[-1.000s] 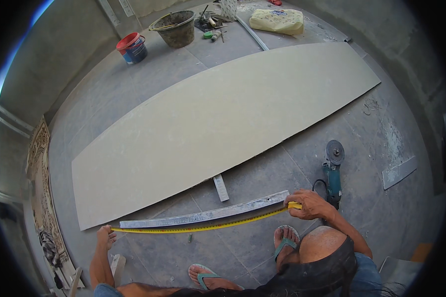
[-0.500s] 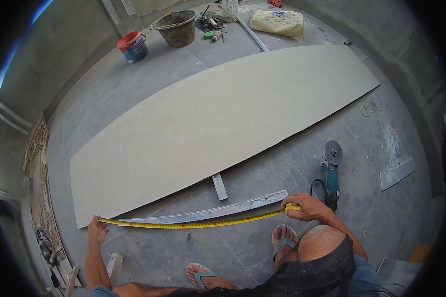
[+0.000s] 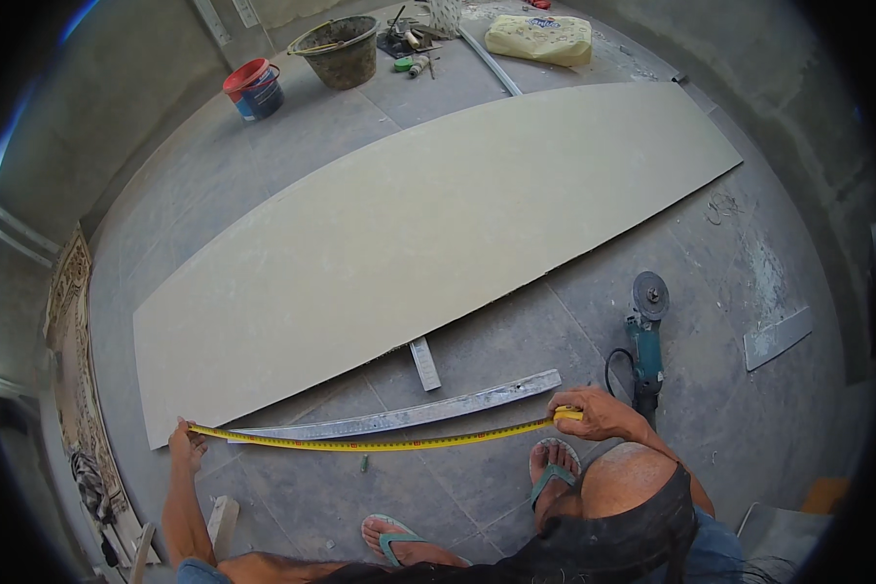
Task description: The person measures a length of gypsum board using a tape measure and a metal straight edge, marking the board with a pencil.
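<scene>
A yellow tape measure (image 3: 380, 444) is stretched across the floor between my hands. My left hand (image 3: 187, 444) pins the tape's end by the near left corner of a large pale board (image 3: 428, 243) lying flat. My right hand (image 3: 594, 413) grips the tape's case at the right end of a long metal straightedge (image 3: 399, 419), which lies just beyond the tape. I am crouched, with my feet in flip-flops (image 3: 553, 471) below the tape.
A teal angle grinder (image 3: 644, 337) lies right of my right hand. A short metal piece (image 3: 424, 363) pokes out from under the board. At the far side stand a red-and-blue bucket (image 3: 255, 90), a dirty pan (image 3: 343, 49), a yellow sack (image 3: 539, 39) and small tools.
My left hand has drawn the tape's end farther left, up to the board's near corner. The right hand has stayed on the case.
</scene>
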A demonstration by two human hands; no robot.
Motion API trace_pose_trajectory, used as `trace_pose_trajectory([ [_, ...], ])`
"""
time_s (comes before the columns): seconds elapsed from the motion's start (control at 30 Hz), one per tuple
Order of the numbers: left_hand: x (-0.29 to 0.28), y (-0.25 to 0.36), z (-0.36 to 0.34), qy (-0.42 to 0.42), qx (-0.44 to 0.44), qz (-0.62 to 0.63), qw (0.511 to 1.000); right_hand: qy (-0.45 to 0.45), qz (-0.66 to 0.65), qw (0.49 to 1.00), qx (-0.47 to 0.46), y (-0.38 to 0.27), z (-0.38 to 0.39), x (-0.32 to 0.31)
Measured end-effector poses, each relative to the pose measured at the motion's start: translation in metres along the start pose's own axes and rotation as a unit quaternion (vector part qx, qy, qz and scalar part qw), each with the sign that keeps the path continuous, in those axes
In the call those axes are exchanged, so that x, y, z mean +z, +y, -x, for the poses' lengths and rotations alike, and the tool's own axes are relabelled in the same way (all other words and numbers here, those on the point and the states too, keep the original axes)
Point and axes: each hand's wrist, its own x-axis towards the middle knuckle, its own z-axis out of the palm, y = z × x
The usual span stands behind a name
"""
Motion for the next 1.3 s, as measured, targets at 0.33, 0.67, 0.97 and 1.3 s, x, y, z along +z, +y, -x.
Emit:
trace_pose_trajectory([
  [0.33, 0.018, 0.011, 0.003, 0.004, 0.023, 0.008, 1.000, 0.022, 0.005, 1.000, -0.004, 0.003, 0.004, 0.002],
  [0.67, 0.031, 0.015, 0.007, 0.001, 0.020, 0.002, 1.000, 0.009, -0.001, 1.000, 0.022, 0.005, 0.009, 0.003],
  [0.97, 0.036, 0.014, -0.002, -0.007, 0.039, -0.008, 0.999, 0.018, -0.004, 1.000, 0.023, -0.002, 0.007, 0.000],
  [1.3, 0.028, 0.009, 0.008, -0.029, 0.048, -0.012, 0.998, 0.028, 0.013, 0.999, 0.030, -0.004, 0.006, -0.004],
])
